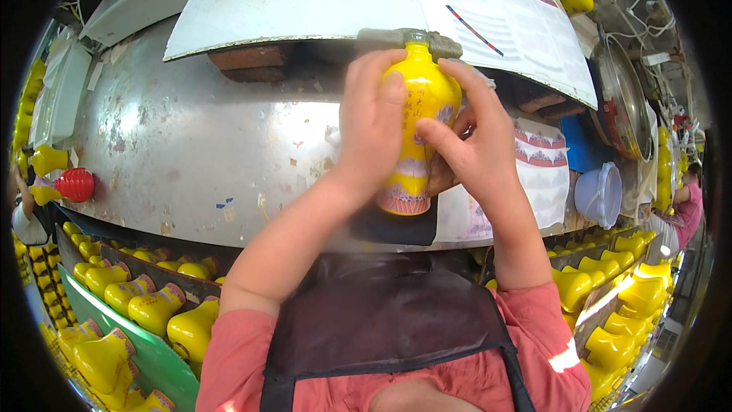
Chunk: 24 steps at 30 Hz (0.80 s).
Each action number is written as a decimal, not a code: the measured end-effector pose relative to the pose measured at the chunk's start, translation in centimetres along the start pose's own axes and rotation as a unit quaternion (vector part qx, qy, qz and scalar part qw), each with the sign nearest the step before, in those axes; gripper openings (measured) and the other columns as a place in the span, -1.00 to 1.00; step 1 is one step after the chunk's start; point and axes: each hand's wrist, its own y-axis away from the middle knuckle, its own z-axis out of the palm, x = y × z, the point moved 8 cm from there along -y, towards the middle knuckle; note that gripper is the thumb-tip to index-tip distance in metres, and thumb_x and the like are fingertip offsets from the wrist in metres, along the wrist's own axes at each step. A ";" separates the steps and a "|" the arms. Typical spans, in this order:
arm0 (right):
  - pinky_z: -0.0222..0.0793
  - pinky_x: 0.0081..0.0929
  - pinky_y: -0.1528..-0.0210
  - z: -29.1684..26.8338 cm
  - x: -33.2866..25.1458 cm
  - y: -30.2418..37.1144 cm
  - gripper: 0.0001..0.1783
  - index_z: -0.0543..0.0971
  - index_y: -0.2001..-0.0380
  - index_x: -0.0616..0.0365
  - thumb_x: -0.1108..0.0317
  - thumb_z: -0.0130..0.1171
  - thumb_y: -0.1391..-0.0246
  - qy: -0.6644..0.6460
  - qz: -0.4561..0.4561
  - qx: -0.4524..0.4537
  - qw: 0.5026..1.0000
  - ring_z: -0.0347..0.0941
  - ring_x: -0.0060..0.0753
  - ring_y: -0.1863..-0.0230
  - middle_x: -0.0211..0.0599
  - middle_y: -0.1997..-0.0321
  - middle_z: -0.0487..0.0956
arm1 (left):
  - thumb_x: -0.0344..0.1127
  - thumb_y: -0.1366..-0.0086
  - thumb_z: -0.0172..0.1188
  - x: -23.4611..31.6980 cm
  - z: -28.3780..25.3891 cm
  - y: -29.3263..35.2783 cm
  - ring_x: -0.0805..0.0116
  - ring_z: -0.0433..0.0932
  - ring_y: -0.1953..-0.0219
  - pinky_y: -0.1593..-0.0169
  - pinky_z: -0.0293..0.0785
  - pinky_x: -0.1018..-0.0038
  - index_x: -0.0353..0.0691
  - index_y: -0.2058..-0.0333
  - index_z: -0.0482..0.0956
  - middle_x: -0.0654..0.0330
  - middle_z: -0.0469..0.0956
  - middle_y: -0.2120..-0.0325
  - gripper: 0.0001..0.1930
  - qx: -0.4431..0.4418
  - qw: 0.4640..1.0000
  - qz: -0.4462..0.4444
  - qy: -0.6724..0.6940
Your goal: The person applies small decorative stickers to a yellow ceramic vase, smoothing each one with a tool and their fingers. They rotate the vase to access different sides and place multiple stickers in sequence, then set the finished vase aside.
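Note:
A glossy yellow ceramic bottle (418, 172) lies tilted over the near side of the metal table, its narrow neck pointing away from me. Dark lettering, purple landscape pictures and a patterned band near its base decorate the surface. My left hand (370, 114) holds the bottle along its left side, thumb on the shoulder. On the right, my right hand (488, 137) curls around it, with the thumb pressing on the front picture. The neck rests by a greyish rolled pad (374, 38). Beneath the base is a dark cloth (393, 230).
Printed picture sheets (543, 149) lie right of the bottle, near a pale blue bucket (598, 194). A white board (305, 0) sits raised on bricks (248, 61). Yellow bottles (156, 309) fill racks at both sides. A red object (75, 185) stands at left. Other people are at both edges.

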 end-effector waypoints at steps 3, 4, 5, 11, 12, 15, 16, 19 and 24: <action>0.53 -0.34 0.27 -0.5 -1.4 0.0 -0.46 0.63 -0.16 -0.09 0.30 0.42 -0.05 0.053 -0.100 0.008 0.994 0.59 -0.18 0.35 -0.07 0.14 0.63 | -0.15 -0.54 0.00 -0.1 0.0 0.3 -0.04 0.43 -0.15 -0.29 0.31 0.20 -0.36 -0.16 0.45 -0.12 0.43 -0.08 -0.59 0.005 1.000 -0.014 0.019; 0.54 -0.32 0.29 -0.4 -2.0 -0.1 -0.48 0.65 -0.14 -0.14 0.33 0.41 -0.06 0.059 -0.147 0.009 0.987 0.59 -0.15 0.37 -0.07 0.16 0.62 | -0.15 -0.55 -0.01 0.0 0.0 0.5 -0.04 0.43 -0.16 -0.30 0.31 0.20 -0.37 -0.17 0.43 -0.12 0.43 -0.09 -0.58 0.010 1.000 -0.008 0.006; 0.54 -0.27 0.31 -0.2 -2.2 0.0 -0.50 0.66 -0.14 -0.19 0.33 0.39 -0.08 0.088 -0.168 -0.010 0.982 0.59 -0.08 0.39 -0.09 0.22 0.60 | -0.15 -0.55 -0.02 0.2 0.1 0.6 -0.04 0.43 -0.16 -0.30 0.31 0.20 -0.38 -0.19 0.42 -0.12 0.43 -0.09 -0.57 0.011 1.000 0.003 -0.007; 0.44 -0.43 0.38 0.1 -1.4 -1.1 -0.51 0.68 -0.15 -0.15 0.33 0.41 -0.12 0.082 -0.122 -0.066 0.987 0.46 -0.34 0.44 -0.26 0.33 0.54 | -0.15 -0.56 -0.04 0.1 -0.1 1.0 -0.09 0.37 -0.26 -0.37 0.24 0.18 -0.40 -0.26 0.34 -0.18 0.37 -0.20 -0.52 -0.021 1.000 0.022 0.004; 0.39 -0.54 0.39 0.1 -1.5 -1.2 -0.50 0.69 -0.17 -0.11 0.35 0.43 -0.12 0.073 -0.120 -0.072 0.987 0.39 -0.49 0.45 -0.32 0.32 0.54 | -0.15 -0.56 -0.04 0.0 0.0 1.2 -0.10 0.36 -0.27 -0.39 0.22 0.17 -0.40 -0.27 0.32 -0.18 0.36 -0.21 -0.51 -0.023 0.999 0.021 0.007; 0.34 -0.55 0.42 0.0 -1.6 -1.4 -0.49 0.69 -0.18 -0.11 0.35 0.43 -0.11 0.076 -0.110 -0.086 0.987 0.33 -0.54 0.48 -0.37 0.36 0.49 | -0.16 -0.55 -0.03 0.0 0.0 1.5 -0.13 0.32 -0.31 -0.42 0.18 0.15 -0.41 -0.31 0.28 -0.20 0.33 -0.25 -0.48 -0.028 0.999 0.036 -0.005; 0.32 -0.56 0.43 -0.1 -1.5 -1.4 -0.49 0.69 -0.18 -0.11 0.35 0.43 -0.11 0.072 -0.104 -0.082 0.989 0.32 -0.55 0.48 -0.38 0.37 0.48 | -0.16 -0.55 -0.03 0.2 0.0 1.6 -0.14 0.31 -0.32 -0.43 0.16 0.14 -0.42 -0.32 0.27 -0.20 0.31 -0.26 -0.47 -0.032 0.998 0.052 -0.024; 0.29 -0.56 0.44 -0.1 -1.2 -1.1 -0.47 0.68 -0.19 -0.11 0.35 0.44 -0.10 0.064 -0.103 -0.078 0.990 0.29 -0.56 0.49 -0.40 0.39 0.44 | -0.16 -0.54 -0.02 0.3 -0.1 1.7 -0.15 0.26 -0.37 -0.45 0.12 0.13 -0.43 -0.35 0.22 -0.21 0.26 -0.31 -0.43 -0.051 0.994 0.083 -0.044; 0.21 -0.62 0.47 -0.5 -0.4 -1.3 -0.56 0.69 -0.16 -0.03 0.30 0.38 -0.21 0.047 -0.105 -0.051 0.992 0.26 -0.63 0.50 -0.49 0.47 0.39 | -0.11 -0.54 -0.02 0.2 -0.1 2.0 -0.18 0.15 -0.44 -0.50 0.01 0.09 -0.44 -0.41 0.11 -0.24 0.17 -0.39 -0.34 -0.070 0.993 0.093 -0.037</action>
